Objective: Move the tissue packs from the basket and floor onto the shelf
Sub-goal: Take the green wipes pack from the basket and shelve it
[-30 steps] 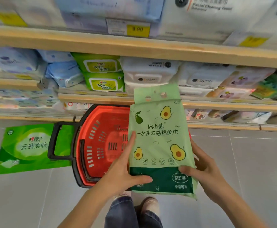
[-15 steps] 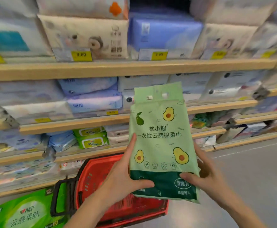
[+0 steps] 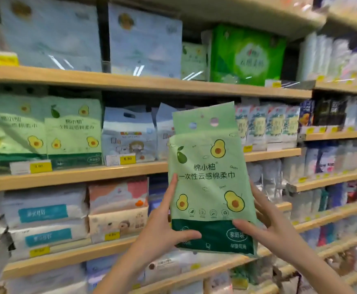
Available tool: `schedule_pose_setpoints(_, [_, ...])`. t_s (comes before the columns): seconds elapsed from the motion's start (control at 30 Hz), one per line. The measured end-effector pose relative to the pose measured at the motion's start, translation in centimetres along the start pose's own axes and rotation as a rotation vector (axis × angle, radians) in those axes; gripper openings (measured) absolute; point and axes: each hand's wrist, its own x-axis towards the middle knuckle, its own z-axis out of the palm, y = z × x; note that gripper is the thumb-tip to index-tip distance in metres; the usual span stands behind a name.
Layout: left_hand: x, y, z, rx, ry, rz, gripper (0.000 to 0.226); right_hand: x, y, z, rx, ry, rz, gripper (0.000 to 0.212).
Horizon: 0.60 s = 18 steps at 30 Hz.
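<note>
Up and to the left of the hands, two matching avocado-print packs [image 3: 46, 132] stand on a wooden shelf [image 3: 75, 172]. The left hand [image 3: 162, 228] grips the lower left edge of the green tissue pack [image 3: 209, 179], thumb across its dark band. The right hand [image 3: 264, 225] clasps the lower right edge, holding the pack upright before the shelves.

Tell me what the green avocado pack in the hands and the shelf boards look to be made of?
The avocado pack looks like thin, soft plastic film with a matte printed finish: it creases and its punched top flap bends. The shelf boards look like light wood or wood-look laminate, with a smooth pale grain; which one is unclear from here.
</note>
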Motion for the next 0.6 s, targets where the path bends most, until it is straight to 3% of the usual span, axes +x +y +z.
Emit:
schedule_pose_setpoints(0.27, [9.7, 12.3, 2.8, 0.083, 0.094, 0.223, 0.119, 6.4, -5.5, -12.4, -0.121, 0.008, -0.224, 0.086])
schedule_pose_setpoints(0.6, [19.5, 21.3, 7.1, 0.214, 0.247, 0.419, 0.121, 13.3, -8.4, -24.7, -0.243, 0.058, -0.401, 0.086])
